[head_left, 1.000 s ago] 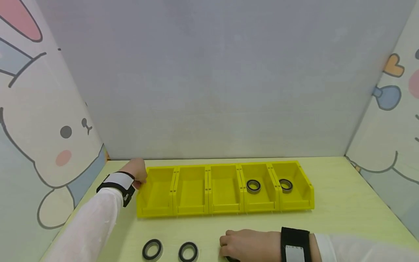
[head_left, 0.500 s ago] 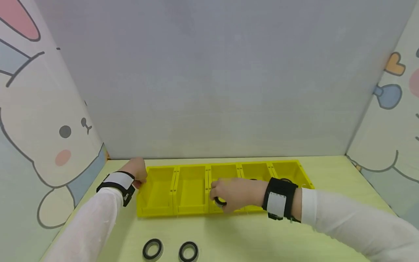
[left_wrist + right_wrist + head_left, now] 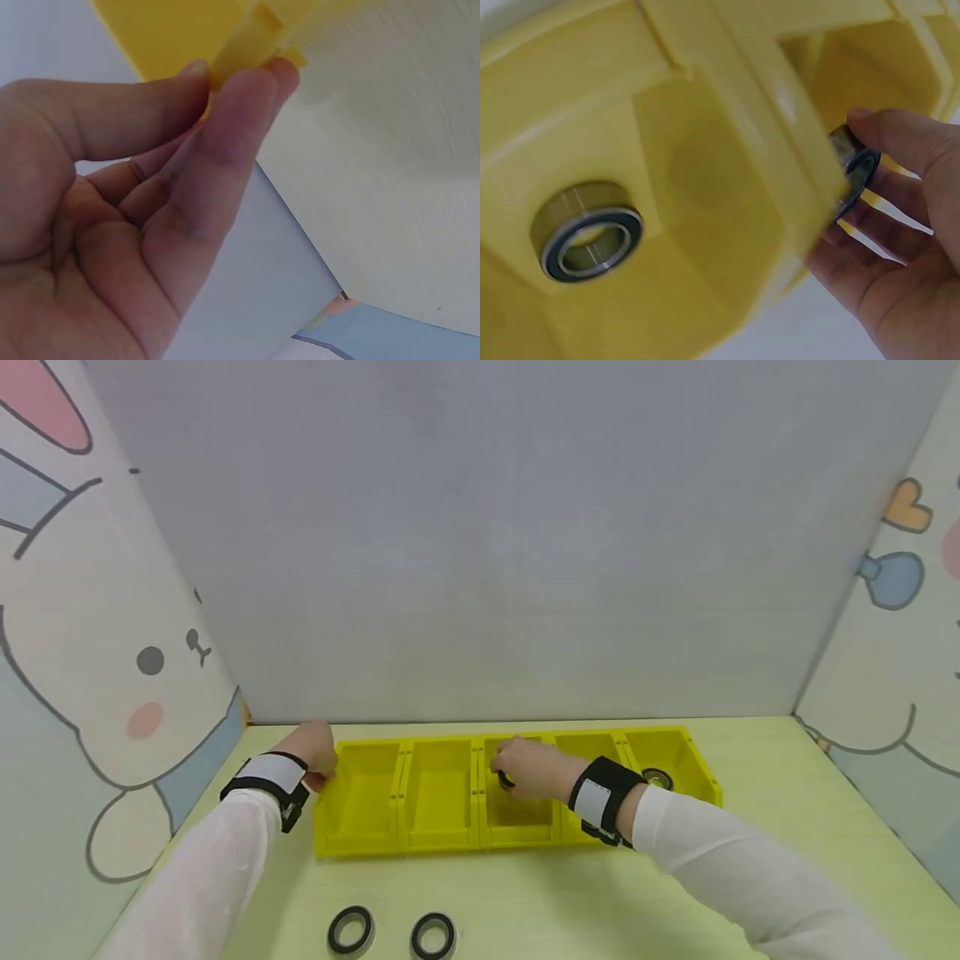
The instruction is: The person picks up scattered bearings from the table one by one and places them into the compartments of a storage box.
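Observation:
My left hand (image 3: pixel 311 753) pinches the left side wall of the yellow row of bins (image 3: pixel 360 846); the left wrist view shows thumb and fingertips on the yellow plastic edge (image 3: pixel 251 45). Over the middle bin, my right hand (image 3: pixel 534 768) holds a ball bearing (image 3: pixel 506 780) between thumb and fingers. In the right wrist view that bearing (image 3: pixel 855 169) is partly hidden behind a bin divider. Another bearing (image 3: pixel 592 232) lies in the neighbouring bin. A further bearing (image 3: pixel 657 777) is in the far right bin.
Two bearings lie on the pale table in front of the bins, a left one (image 3: pixel 350 932) and a right one (image 3: pixel 433 936). A grey panel (image 3: pixel 495 543) stands behind, with printed cartoon panels (image 3: pixel 112 693) on both sides.
My right hand has picked up a bearing from the table front and carried it up and forward into the middle bin. My left hand stays on the bin wall.

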{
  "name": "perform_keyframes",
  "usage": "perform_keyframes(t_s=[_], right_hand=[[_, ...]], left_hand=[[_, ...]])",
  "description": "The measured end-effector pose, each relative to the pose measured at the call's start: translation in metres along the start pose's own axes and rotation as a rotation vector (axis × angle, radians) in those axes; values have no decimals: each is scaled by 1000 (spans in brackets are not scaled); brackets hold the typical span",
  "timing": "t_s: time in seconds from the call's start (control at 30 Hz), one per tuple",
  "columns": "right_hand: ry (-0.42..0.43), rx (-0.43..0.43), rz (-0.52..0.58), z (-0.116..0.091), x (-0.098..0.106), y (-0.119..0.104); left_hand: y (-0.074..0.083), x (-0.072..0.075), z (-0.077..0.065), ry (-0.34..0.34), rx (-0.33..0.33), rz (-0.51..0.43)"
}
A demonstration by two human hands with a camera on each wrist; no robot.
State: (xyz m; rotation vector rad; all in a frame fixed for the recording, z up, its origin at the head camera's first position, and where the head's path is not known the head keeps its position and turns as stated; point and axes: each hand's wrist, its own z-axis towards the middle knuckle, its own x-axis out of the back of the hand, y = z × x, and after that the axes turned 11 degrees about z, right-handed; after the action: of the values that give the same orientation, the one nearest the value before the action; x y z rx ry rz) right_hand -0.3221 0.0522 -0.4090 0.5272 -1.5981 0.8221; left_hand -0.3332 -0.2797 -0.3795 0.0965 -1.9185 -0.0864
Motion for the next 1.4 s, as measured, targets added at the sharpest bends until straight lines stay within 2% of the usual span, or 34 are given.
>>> perform_keyframes(t_s=[0.1, 0.23, 0.4, 0.7, 0.9, 1.03, 1.13, 1.23, 1.3, 1.4], right_hand=[[25, -14, -15, 5, -13, 6], [16, -46, -9, 9, -25, 10], [1, -70, 2, 12, -28, 10], [-49, -118, -37, 16, -34, 9], [-50, -138, -35, 18, -34, 11], [-6, -149, -67, 15, -18, 12], [60, -116, -83, 9, 5, 2], [98, -43, -106, 0, 25, -16], [104, 14, -135, -8, 30, -30], [90, 94, -175, -18, 25, -49]], left_hand=[[0, -1, 1, 3, -3, 0], [0, -1, 1, 3, 2, -12], [0, 0, -1, 4, 1, -23], [-1, -2, -1, 14, -20, 24], [0, -2, 1, 10, -10, 10], [1, -3, 1, 9, -13, 3], [2, -3, 0, 1, -15, 5], [2, -2, 1, -17, -6, 7], [2, -2, 3, -31, 13, 6], [1, -2, 6, -37, 23, 1]])
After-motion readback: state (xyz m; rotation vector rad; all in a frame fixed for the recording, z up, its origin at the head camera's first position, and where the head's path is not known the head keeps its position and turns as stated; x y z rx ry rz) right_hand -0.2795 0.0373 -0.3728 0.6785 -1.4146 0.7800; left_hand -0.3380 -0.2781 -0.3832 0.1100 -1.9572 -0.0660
